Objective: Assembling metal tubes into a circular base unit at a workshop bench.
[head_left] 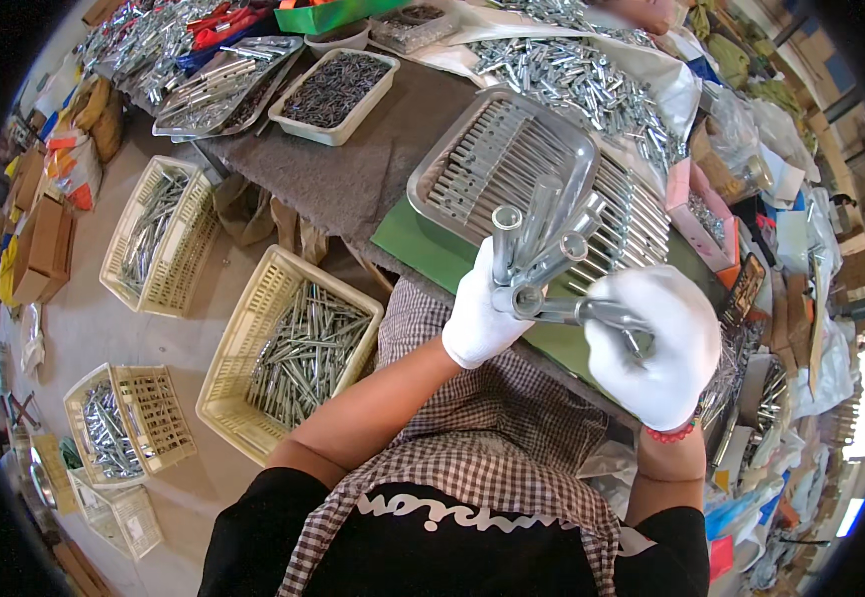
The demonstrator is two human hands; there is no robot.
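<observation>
Head view shows both white-gloved hands, left hand [477, 318] and right hand [656, 343], each with its grip closed around a fan of metal tubes [537, 264] above the bench's near edge, over a steel tray [432, 189] of rods, with cream baskets [243, 338] of rods on the floor.

White gloves [651, 343], checked apron [492, 438] (brown-white), green mat [423, 249]

This is a small workshop for sorting or assembling metal hardware. A long bench [353, 169] covered in grey felt carries steel trays [497, 164] of tubes and a white tub [336, 92] of dark small parts, with loose heaps of bright metal pieces [572, 75] at the far end. Yellow plastic baskets [288, 353] full of metal rods stand on the concrete floor [154, 328] to the left, beside cardboard boxes [42, 249].
</observation>
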